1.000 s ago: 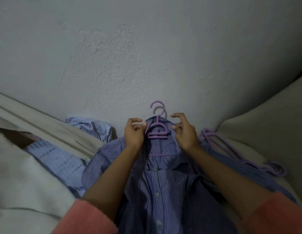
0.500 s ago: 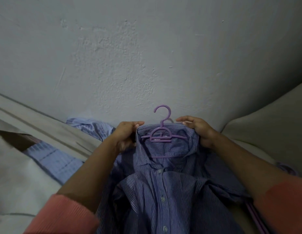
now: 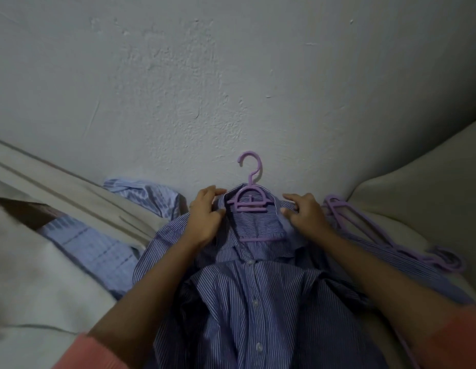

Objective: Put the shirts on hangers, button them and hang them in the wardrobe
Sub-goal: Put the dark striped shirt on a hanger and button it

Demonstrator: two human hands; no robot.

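Against the wall (image 3: 231, 75), on the cushions (image 3: 418, 182), the shirt (image 3: 258, 302) is laid front-up, its collar (image 3: 258, 225) pinched at each side in the grip of the left hand (image 3: 205, 217) and right hand (image 3: 306, 217), apparently to be squared on the hanger (image 3: 249, 201) inside it.

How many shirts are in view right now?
2 for certain: the dark striped shirt on the purple hanger between left hand and right hand, and light blue shirt fabric left of it, partly under beige cloth. Its two patches might be separate shirts.
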